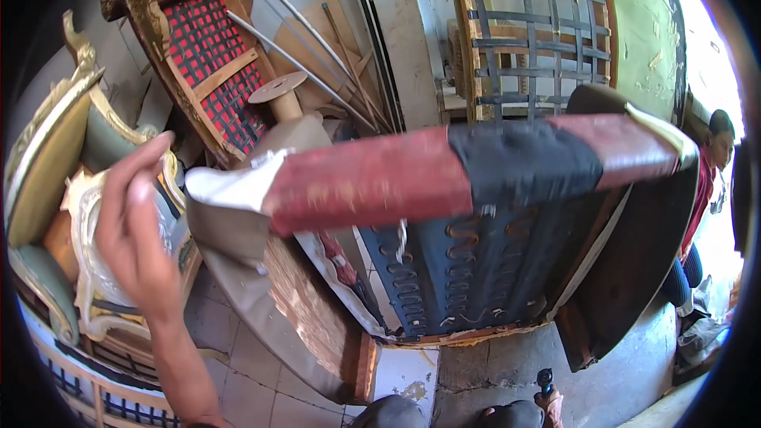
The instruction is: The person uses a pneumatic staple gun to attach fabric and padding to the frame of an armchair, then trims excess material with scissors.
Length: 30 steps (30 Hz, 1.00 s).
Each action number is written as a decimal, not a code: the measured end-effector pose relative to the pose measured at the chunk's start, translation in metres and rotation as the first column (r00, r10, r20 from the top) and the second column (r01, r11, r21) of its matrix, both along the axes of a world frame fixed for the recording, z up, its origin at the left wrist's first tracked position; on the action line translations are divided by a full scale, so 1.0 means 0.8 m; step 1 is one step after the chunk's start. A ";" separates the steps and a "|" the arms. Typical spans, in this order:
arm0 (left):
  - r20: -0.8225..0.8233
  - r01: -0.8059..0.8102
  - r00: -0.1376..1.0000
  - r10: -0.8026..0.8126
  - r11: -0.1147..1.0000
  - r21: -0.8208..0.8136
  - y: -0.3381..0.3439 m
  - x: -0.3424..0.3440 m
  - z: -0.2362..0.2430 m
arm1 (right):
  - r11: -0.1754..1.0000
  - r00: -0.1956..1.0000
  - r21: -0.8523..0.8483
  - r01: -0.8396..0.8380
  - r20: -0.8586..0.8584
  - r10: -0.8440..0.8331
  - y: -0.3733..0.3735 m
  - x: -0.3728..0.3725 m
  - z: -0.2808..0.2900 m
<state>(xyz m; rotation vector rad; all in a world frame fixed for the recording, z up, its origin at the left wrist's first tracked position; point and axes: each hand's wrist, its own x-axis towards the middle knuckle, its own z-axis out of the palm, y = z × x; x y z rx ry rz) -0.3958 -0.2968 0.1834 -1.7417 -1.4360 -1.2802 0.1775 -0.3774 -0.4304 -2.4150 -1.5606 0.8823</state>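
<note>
An armchair frame (507, 269) stands tipped in front of me, with brown covering on its curved sides. Along its upper edge runs a padded rail (372, 178) wrapped in dark red and black pieces, with white material at the left end. Zigzag springs (461, 269) show inside against blue backing. My left hand (139, 230) is raised beside the frame's left corner, fingers stretched out and holding nothing. Low down by my knee, my right hand (549, 410) is closed around a small black tool (544, 381); its exact kind is too small to tell.
Carved chairs (47, 166) crowd the left side. Behind stand a webbed red-and-black frame (210, 55), a spool (277, 93), leaning pipes (309, 63) and a strapped frame (539, 32). A person in red (701, 190) sits at the far right, by the bright opening.
</note>
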 end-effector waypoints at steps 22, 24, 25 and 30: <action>-0.142 -0.228 0.967 0.214 0.459 -0.859 -0.028 -0.002 0.012 | 0.896 0.654 -0.110 -0.430 -0.722 0.225 0.009 -0.153 0.802; -0.101 -0.192 0.974 0.204 0.501 -0.844 -0.056 0.006 0.013 | 0.845 0.710 -0.325 -0.426 -0.699 0.089 0.021 -0.143 0.825; -0.096 -0.182 0.976 0.197 0.484 -0.856 -0.069 0.011 0.012 | 0.978 0.627 -0.148 -0.147 -0.779 -0.023 0.037 -0.178 0.857; -0.087 -0.182 0.974 0.211 0.486 -0.855 -0.143 0.026 0.001 | 0.975 0.717 -0.168 -0.143 -0.697 -0.015 0.032 -0.185 0.820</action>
